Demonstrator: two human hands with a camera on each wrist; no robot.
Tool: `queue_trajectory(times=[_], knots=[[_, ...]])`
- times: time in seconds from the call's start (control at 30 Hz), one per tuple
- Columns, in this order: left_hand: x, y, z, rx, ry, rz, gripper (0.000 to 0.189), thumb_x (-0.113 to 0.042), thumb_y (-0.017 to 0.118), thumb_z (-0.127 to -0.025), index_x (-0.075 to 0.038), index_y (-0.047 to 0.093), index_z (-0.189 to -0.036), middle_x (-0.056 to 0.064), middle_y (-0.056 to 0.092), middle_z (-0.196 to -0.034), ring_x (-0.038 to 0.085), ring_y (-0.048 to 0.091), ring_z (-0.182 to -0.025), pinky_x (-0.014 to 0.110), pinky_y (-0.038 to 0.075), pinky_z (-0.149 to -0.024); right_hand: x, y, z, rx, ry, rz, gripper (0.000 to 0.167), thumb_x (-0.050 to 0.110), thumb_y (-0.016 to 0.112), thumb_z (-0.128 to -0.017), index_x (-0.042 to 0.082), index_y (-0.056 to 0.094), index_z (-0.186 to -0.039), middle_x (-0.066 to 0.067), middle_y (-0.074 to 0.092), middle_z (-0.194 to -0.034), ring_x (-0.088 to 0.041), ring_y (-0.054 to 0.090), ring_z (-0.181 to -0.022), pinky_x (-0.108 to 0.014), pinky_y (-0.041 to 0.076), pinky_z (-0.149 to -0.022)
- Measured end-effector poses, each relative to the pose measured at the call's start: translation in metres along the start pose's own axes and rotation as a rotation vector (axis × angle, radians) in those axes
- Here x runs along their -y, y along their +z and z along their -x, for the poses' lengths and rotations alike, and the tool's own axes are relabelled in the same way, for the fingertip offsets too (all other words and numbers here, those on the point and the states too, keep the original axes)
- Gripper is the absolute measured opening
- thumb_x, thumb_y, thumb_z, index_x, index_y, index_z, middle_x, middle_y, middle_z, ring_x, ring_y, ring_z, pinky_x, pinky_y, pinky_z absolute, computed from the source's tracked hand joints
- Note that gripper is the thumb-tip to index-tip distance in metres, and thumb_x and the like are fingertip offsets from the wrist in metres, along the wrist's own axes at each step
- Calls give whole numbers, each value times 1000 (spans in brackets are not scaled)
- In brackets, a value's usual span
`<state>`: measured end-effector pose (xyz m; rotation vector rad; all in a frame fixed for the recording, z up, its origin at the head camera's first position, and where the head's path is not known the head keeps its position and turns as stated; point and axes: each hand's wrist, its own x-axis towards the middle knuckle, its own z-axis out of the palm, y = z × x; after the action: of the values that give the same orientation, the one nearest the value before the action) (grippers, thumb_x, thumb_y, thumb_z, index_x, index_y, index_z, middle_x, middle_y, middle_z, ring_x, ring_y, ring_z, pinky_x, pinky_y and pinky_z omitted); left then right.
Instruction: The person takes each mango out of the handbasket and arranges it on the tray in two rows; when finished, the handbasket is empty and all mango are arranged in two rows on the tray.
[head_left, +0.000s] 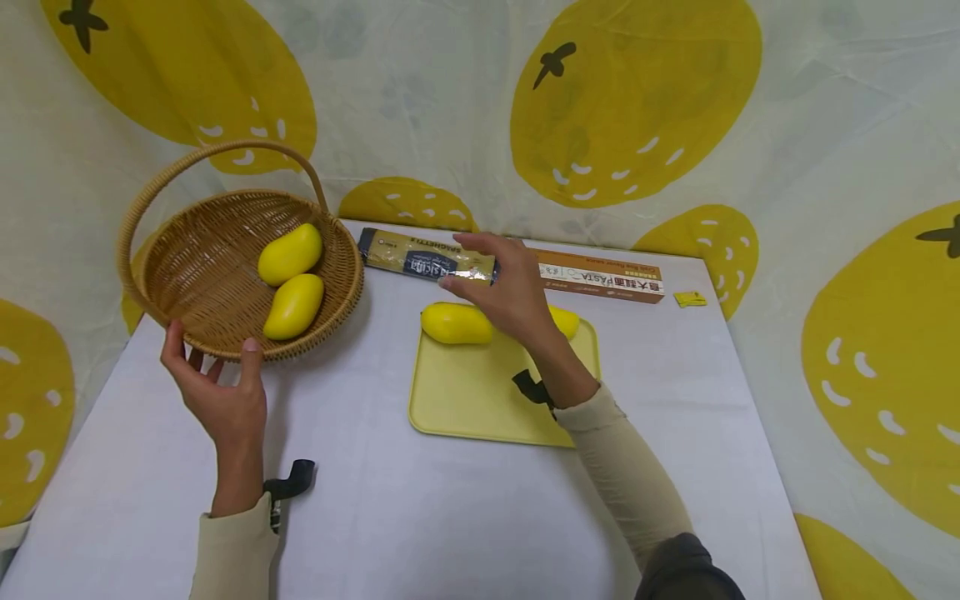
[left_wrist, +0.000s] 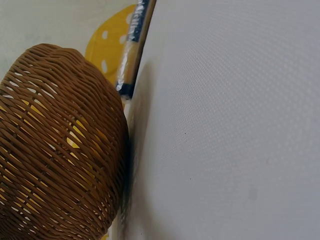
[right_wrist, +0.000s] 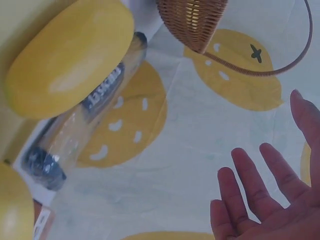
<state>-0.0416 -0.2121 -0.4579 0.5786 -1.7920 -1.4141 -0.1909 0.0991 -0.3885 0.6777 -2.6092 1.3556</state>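
At the left in the head view, my left hand point(head_left: 228, 400) holds the near side of a wicker basket point(head_left: 213, 225), its thumb and index finger at the edge and other fingers partly hidden beneath. Two yellow mangoes point(head_left: 291, 255) lie inside the basket, which looks tilted toward me. My right hand point(head_left: 506, 287) is over the far edge of a pale yellow tray point(head_left: 480, 400), fingers spread and nothing in them. Two more mangoes point(head_left: 456, 323) lie on that tray, one partly hidden behind the right wrist. The right wrist view shows the hand's spread fingers point(right_wrist: 250, 185) apart from the mangoes.
Behind the tray lie a spaghetti packet point(head_left: 420, 257) and a long pasta box point(head_left: 600, 277). A small yellow sachet point(head_left: 690, 298) is at the far right of the white tabletop point(head_left: 360, 500). A fruit-printed curtain point(head_left: 420, 100) hangs right behind the table.
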Motion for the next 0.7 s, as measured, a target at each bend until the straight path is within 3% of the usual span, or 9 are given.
queue_trajectory(times=[0.27,0.47,0.7], knots=[[-1,-1,0,-7,-3,-1,75,-15,71,-94,-15,36,-160,1,36,-169,30,41,-151,38,39,-120,19,24,-14,59,-52,-39,60,37,89,-87,25,68,-142,3,71,-140,-17,58,-131,-47,40,-116],[1,-1,0,-3,0,5,75,-18,72,-94,-14,37,-160,4,37,-169,29,42,-151,39,39,-120,27,43,-23,77,-118,-67,60,37,90,-86,23,69,-140,4,72,-137,-15,59,-128,-41,45,-111],[3,-1,0,-2,9,15,76,-16,72,-93,-13,37,-160,4,37,-169,31,42,-151,37,39,-118,35,65,-32,132,-187,-39,62,41,89,-86,24,68,-142,8,70,-142,-14,56,-127,-37,43,-109]])
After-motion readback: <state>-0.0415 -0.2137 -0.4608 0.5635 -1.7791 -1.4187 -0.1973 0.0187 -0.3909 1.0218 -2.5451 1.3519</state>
